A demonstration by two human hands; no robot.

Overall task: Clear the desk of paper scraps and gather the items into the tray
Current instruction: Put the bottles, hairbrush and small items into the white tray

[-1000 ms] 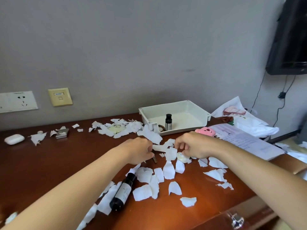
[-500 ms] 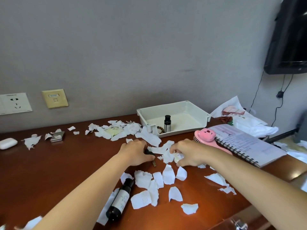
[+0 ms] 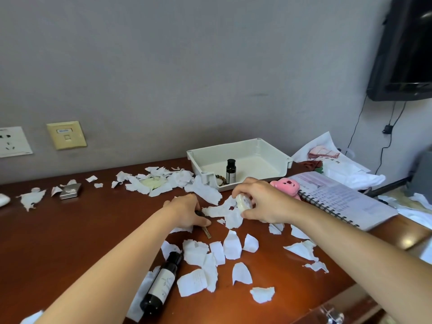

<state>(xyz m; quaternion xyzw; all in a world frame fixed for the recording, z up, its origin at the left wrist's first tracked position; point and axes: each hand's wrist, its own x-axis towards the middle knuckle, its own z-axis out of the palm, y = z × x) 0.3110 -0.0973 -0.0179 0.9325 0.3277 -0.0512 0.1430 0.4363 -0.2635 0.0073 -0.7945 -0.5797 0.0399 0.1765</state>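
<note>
Widest of all, the brown table (image 3: 81, 230) runs wall to wall. At its right end lies an open spiral notebook (image 3: 343, 199), its page full of print too small to read. Then the white tray (image 3: 233, 148), sitting at the back of the table against the wall. Torn paper scraps (image 3: 231, 247) litter the middle and near edge, with a thicker heap left of the tray.

A dark bottle (image 3: 161, 284) lies on its side near the front. Its pale label shows a leafy sprig, and the wording is not legible.

Now the hands. The right hand (image 3: 264, 202) is up off the table just in front of the tray, its grip closed round a small white round tub (image 3: 243, 202). Half a second ago that hand was down flat among the scraps, so the tub has been lifted. The left hand (image 3: 187, 211) stays low on the table over a small dark item (image 3: 199, 213), fingers bent. I can't tell whether that grip actually has hold of it.

Smaller things: a pink bear (image 3: 285, 184) sits at the notebook's near corner, and a silver case (image 3: 70, 191) lies far left. A small bottle (image 3: 230, 171) stands upright inside the tray, its label unreadable, with a bead bracelet (image 3: 221, 180) beside it. A brown stick (image 3: 207, 232) lies just beside the left hand.
</note>
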